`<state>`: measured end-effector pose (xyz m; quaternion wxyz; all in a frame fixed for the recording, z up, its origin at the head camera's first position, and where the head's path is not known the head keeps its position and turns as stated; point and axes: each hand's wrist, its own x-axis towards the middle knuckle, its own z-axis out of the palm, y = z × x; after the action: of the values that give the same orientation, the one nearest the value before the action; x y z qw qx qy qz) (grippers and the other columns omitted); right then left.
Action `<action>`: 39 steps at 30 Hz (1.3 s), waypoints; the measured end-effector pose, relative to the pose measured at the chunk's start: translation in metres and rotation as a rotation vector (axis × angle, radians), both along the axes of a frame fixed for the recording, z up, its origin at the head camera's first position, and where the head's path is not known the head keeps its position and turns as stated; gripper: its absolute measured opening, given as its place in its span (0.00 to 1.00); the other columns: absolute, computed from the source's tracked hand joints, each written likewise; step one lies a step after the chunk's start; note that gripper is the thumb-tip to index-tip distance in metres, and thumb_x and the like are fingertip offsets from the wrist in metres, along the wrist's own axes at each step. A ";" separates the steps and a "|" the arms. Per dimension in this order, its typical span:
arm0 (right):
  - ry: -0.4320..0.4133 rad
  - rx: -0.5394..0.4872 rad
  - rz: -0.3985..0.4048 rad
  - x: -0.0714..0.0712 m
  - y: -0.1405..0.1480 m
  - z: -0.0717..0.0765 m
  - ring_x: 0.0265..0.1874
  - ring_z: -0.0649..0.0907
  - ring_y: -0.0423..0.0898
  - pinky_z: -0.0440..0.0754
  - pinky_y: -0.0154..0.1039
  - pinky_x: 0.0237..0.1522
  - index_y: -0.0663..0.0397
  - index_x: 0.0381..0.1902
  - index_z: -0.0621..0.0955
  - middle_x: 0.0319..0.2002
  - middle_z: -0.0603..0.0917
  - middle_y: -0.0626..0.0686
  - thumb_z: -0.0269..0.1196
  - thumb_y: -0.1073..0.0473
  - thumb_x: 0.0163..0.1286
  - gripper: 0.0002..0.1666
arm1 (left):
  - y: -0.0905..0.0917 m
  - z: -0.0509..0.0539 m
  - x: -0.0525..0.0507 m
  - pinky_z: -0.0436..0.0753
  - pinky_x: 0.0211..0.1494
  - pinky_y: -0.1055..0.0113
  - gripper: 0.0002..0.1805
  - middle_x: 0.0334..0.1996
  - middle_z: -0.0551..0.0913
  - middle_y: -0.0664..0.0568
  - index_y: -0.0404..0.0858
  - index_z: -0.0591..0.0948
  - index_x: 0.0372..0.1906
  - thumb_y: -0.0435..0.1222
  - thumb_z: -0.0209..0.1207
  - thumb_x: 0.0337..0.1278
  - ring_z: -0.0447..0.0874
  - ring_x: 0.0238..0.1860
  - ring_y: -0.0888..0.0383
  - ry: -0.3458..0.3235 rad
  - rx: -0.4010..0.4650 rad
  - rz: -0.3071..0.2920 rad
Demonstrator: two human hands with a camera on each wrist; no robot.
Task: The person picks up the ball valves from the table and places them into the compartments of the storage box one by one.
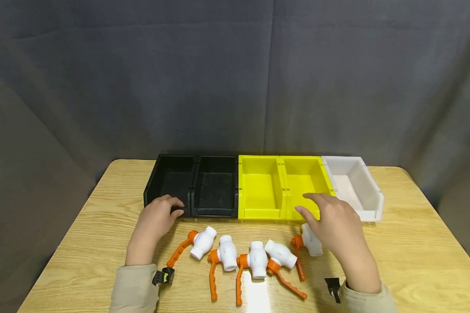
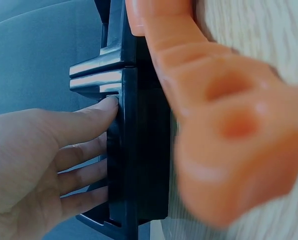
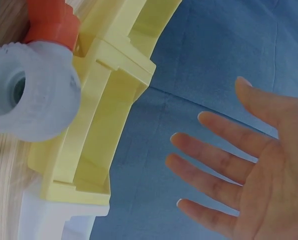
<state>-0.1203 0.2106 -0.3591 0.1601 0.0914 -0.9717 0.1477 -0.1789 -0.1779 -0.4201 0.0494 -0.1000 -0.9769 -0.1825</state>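
My left hand [image 1: 158, 217] is at the front wall of the leftmost black bin [image 1: 150, 191], gripping it. In the left wrist view the thumb [image 2: 106, 106] lies on the rim and the other fingers reach inside, tips hidden. My right hand [image 1: 337, 219] hovers above the front of the right yellow bin [image 1: 303, 167], fingers spread and holding nothing. Several white ball valves with orange handles lie in front of the bins; the rightmost ball valve [image 1: 311, 241] is beside my right hand, and the leftmost ball valve [image 1: 203, 243] is near my left wrist.
Five bins stand in a row: a second black bin [image 1: 215, 213], another yellow bin [image 1: 260, 213] and a white bin [image 1: 370, 215] complete it. They stand on a wooden table [image 1: 82, 243]. A grey curtain [image 1: 203, 87] hangs behind and at both sides.
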 end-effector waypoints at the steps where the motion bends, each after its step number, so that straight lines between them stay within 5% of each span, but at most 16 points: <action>1: -0.003 0.000 -0.001 0.001 0.001 0.000 0.43 0.84 0.65 0.80 0.60 0.42 0.57 0.54 0.83 0.49 0.86 0.61 0.68 0.47 0.66 0.25 | 0.000 0.000 0.000 0.81 0.50 0.45 0.08 0.41 0.83 0.47 0.39 0.87 0.43 0.36 0.67 0.60 0.82 0.47 0.43 0.006 0.000 -0.003; 10: -0.017 0.023 0.057 0.005 0.009 -0.007 0.38 0.84 0.63 0.81 0.59 0.39 0.57 0.53 0.83 0.46 0.86 0.60 0.70 0.47 0.64 0.25 | 0.000 -0.002 0.000 0.81 0.48 0.46 0.07 0.40 0.83 0.47 0.40 0.87 0.42 0.36 0.67 0.60 0.83 0.46 0.43 0.029 -0.001 0.003; 21: 0.012 0.105 0.134 0.012 0.021 -0.029 0.43 0.84 0.62 0.80 0.60 0.46 0.57 0.53 0.83 0.48 0.84 0.59 0.72 0.49 0.61 0.26 | -0.001 -0.004 0.003 0.81 0.49 0.45 0.07 0.41 0.84 0.46 0.40 0.87 0.42 0.36 0.67 0.60 0.83 0.47 0.43 -0.004 0.003 0.018; 39: 0.144 0.201 0.313 0.020 0.037 -0.049 0.41 0.85 0.55 0.81 0.56 0.46 0.56 0.49 0.84 0.44 0.84 0.53 0.75 0.49 0.55 0.26 | 0.000 -0.003 -0.003 0.81 0.51 0.44 0.09 0.44 0.84 0.45 0.40 0.87 0.44 0.37 0.67 0.60 0.83 0.48 0.43 -0.008 -0.002 0.014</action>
<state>-0.0998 0.2478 -0.4079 0.1944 0.2673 -0.9415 0.0659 -0.1816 -0.1782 -0.4227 0.0468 -0.0925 -0.9780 -0.1813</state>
